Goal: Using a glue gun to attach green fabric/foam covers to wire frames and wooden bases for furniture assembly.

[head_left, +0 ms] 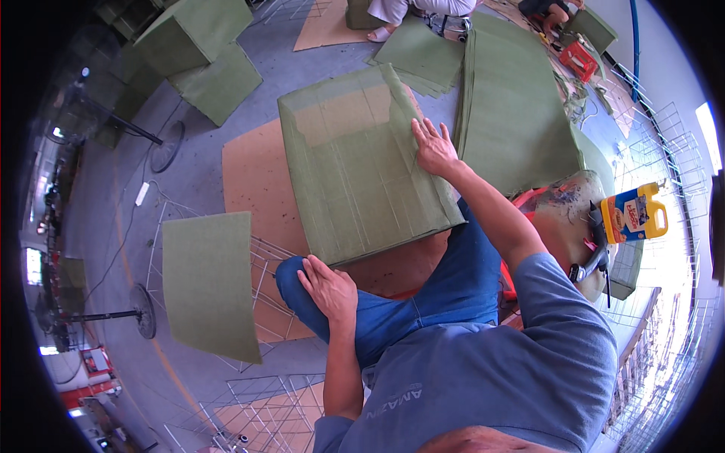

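A green fabric-covered wire frame box [351, 177] stands in front of my knees, its open side toward me and slightly away. Through its cloth faint lines of the wire frame show. My right hand [436, 147] lies flat on the box near its right edge, fingers stretched out. My left hand [330, 289] rests on my left knee, just below the near left corner of the box, with its fingers extended and nothing in them. Left of that knee, a sheet of green cloth [208, 287] lies over a bare wire frame [276, 264].
Cardboard [253, 170] covers the floor under the box. A large stack of green sheets [513, 113] lies on the right, near a yellow jug [634, 214]. Finished-looking green boxes [192, 34] and fan stands [168, 147] are at left. Other people sit at the far side.
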Demonstrator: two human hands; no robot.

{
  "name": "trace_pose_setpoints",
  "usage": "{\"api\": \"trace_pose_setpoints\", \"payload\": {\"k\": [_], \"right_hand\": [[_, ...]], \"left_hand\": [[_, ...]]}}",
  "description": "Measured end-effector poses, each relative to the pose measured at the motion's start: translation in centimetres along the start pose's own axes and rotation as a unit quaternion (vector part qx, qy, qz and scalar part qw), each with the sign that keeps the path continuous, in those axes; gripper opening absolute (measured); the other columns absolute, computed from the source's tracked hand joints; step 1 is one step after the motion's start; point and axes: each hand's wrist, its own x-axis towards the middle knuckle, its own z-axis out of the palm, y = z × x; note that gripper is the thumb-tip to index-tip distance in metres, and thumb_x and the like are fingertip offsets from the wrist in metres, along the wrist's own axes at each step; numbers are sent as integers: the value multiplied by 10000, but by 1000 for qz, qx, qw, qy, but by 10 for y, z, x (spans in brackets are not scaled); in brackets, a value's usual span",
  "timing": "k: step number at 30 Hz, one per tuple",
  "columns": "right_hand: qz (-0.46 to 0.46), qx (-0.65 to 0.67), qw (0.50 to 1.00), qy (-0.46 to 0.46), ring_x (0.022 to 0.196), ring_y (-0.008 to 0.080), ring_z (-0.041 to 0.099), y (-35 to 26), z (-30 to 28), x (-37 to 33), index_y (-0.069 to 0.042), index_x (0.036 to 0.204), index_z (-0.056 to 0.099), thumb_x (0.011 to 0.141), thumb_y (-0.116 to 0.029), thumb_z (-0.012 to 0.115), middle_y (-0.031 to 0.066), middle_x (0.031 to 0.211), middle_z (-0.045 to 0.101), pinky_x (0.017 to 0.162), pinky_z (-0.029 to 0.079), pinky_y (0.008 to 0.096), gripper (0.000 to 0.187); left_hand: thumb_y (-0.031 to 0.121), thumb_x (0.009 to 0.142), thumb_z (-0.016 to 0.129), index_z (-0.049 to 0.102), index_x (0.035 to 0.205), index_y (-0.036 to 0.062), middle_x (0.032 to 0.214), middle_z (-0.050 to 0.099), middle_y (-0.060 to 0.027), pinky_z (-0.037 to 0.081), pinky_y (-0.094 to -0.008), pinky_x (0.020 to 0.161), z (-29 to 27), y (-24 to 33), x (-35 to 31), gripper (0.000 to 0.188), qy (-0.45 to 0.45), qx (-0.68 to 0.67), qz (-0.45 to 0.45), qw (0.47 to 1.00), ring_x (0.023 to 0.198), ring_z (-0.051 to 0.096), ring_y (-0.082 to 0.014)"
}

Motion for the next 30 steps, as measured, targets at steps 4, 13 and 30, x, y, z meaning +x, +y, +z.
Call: {"api": "trace_pose_setpoints", "payload": {"k": [4, 13, 30], "right_hand": [[-20, -27, 999, -16, 1585, 290, 240, 7, 12, 3, -11, 1625, 215, 926, -93, 475, 168, 1643, 382, 1285, 131, 575, 751], [-28, 155, 987, 24, 1510, 339, 382, 15, -1, 0, -36, 1632, 185, 869, -38, 467, 180, 1541, 530, 1274, 220, 504, 814], [99, 927, 362, 31, 1526, 389, 311, -3, -64, -114, 17, 1620, 190, 1044, -695, 329, 256, 1658, 296, 1250, 260, 549, 927]], "left_hand": [[100, 899, 613, 337, 1464, -195, 1402, 567, -354, 209, -513, 1280, 3, -1, 5, 694, 16, -2, 9, 1000, 1434, 475, -393], [81, 884, 611, 291, 1470, -206, 1357, 595, -356, 215, -547, 1272, 2, -1, 4, 727, 24, 6, 24, 999, 1416, 494, -410], [101, 948, 636, 421, 1494, -61, 1339, 649, -252, 267, -552, 1232, -7, 9, -1, 609, 105, -38, 53, 992, 1402, 497, -414]]}}
